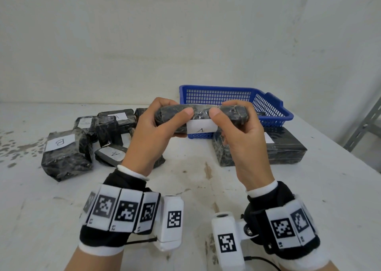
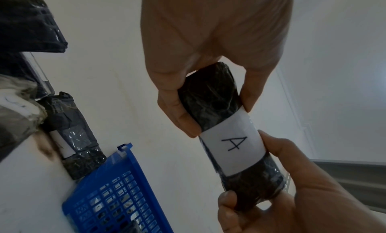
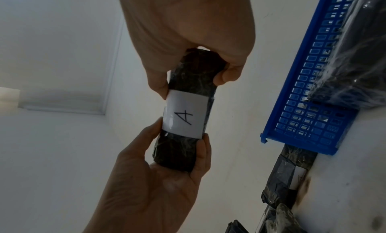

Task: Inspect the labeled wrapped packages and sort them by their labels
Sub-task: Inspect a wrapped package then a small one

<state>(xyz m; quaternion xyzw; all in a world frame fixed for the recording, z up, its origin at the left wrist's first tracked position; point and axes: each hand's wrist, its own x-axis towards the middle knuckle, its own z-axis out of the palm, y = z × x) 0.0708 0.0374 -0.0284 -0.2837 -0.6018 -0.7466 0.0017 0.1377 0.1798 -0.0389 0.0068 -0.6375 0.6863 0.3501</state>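
Head view, hands: left hand (image 1: 150, 134) and right hand (image 1: 243, 139) each grip one end of a long black wrapped package (image 1: 201, 116), thumbs on top, held up above the surface (image 1: 185, 188).
Head view, label: a white label (image 1: 202, 128) on the package reads A, facing the person.
Head view, in the way: the held package and both hands cover the near wall of the blue basket (image 1: 268, 108); something dark lies inside it, hard to make out.
Head view, around: a pile of packages (image 1: 99, 134) sits to the left, one marked B (image 1: 59, 142), another marked A (image 1: 114, 153). A big black block (image 1: 286, 147) lies just in front of the basket, partly behind the right hand.
Head view, surface and room: white, stained and flaking at the left edge; plain white wall behind; grey metal shelf frame (image 1: 365, 124) at far right.
Left wrist view: fingers (image 2: 177, 108) curl round the upper end, the A label (image 2: 233, 142) plain to read; basket (image 2: 117, 187) lower left, packages (image 2: 71, 137) beside it.
Right wrist view: same grip from the other end; basket (image 3: 313, 88) at right with a dark package (image 3: 355, 63) in it.
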